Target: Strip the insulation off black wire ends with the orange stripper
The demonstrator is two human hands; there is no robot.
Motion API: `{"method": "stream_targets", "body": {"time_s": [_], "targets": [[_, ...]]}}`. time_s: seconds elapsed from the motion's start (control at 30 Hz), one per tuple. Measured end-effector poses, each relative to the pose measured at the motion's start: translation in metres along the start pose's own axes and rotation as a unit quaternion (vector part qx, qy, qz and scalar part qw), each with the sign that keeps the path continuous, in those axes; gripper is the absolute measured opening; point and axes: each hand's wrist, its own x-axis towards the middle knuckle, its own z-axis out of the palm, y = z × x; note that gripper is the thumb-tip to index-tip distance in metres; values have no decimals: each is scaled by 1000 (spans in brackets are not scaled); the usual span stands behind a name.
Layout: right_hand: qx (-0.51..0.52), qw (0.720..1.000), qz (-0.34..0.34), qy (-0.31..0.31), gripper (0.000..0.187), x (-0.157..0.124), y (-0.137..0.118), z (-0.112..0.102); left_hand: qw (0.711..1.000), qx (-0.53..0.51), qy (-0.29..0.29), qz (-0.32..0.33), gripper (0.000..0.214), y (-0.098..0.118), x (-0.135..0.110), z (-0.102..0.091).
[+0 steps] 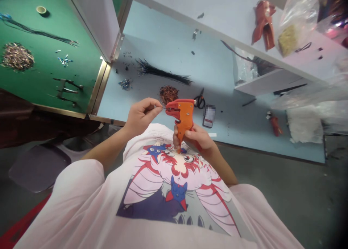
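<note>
My right hand [196, 137] is closed around the handles of an orange and red wire stripper [182, 115], held upright in front of my chest. My left hand [141, 113] is pinched on a thin dark wire [162, 107] whose end points into the stripper's jaws. Both hands hover just before the front edge of the light blue table [168, 53]. On the table behind them lie a bundle of black wires [163, 73] and a small pile of reddish-brown wire scraps [168, 93].
Black scissors [200, 100], a small card or box [208, 116] and a red tool [275, 125] lie on the table. A white shelf holds another red tool [263, 24] and plastic bags. To the left, a green table [40, 82] carries terminals, wires and a tape roll.
</note>
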Motion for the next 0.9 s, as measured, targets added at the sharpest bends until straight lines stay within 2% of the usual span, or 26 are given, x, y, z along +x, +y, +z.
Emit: {"method": "stream_targets", "body": {"time_s": [0.13, 0.23, 0.6, 0.7, 0.8, 0.9], "targets": [[-2, 1000, -2, -7, 34, 0, 0, 1, 994, -89, -37, -48, 19, 1, 2, 0], [-12, 1000, 3, -13, 35, 0, 0, 2, 989, -117, -58, -64, 22, 3, 3, 0], [-17, 1000, 20, -17, 31, 2, 2, 2, 993, -76, -72, -50, 19, 0, 4, -2], [-7, 1000, 15, -18, 28, 3, 3, 4, 997, -41, -63, -15, 15, -1, 4, -2], [-7, 1000, 11, -8, 27, 3, 4, 6, 996, 41, -35, 72, 10, -2, 3, -2], [-5, 1000, 10, 5, 28, 3, 4, 7, 981, 130, -13, 145, 12, -3, 2, -2]]}}
